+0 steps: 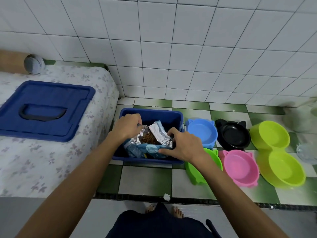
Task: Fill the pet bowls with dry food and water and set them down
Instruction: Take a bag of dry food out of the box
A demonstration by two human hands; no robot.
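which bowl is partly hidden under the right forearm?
The green cat-ear bowl, on the floor just right of the blue bin. The right hand and forearm cross over it; the blue, black, pink and lime double bowls are all fully visible.

No legible text, label, brand name, number or sign is shown. The printed blue outside of the pet food bag [145, 149] carries a pale pattern, but no lettering can be read on it.
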